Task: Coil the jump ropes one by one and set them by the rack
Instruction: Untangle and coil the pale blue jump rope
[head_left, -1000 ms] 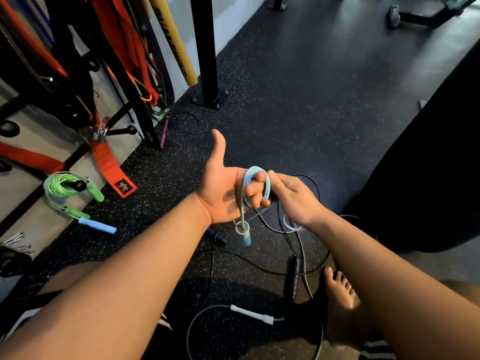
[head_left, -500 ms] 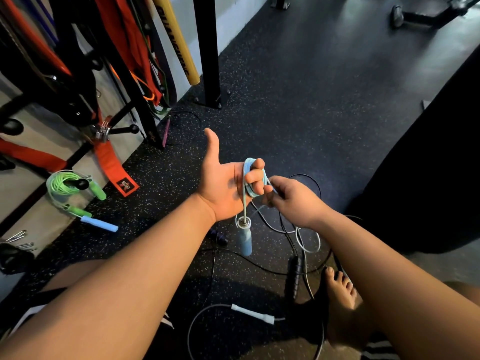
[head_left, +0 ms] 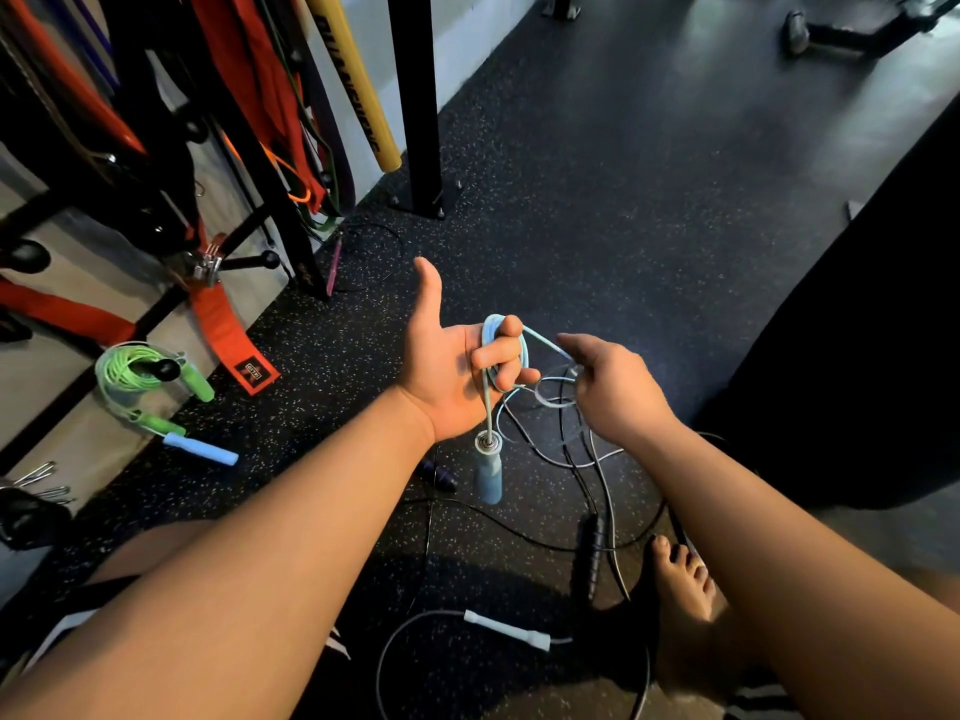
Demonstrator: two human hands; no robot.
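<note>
Two hands work light blue jump rope above floor. Left hand curls fingers round coils as spool, handle dangling below palm. Right hand pinches free strand, likely feeding next loop. Green jump rope lies coiled beside rack.

Smearing with motion at the fingertips of the right hand, so not showing whether pinching or merely touching the thin pale blue jump rope cord. Tucking several of that cord's turns out of sight behind the curled fingers of the left hand. Hiding most of a small dark handle under the left wrist. Losing a thin grey cord off the bottom edge. Cropping the black metal rack at the top and left edges. Blurring the lettering on the long yellow padded bar past reading.
</note>
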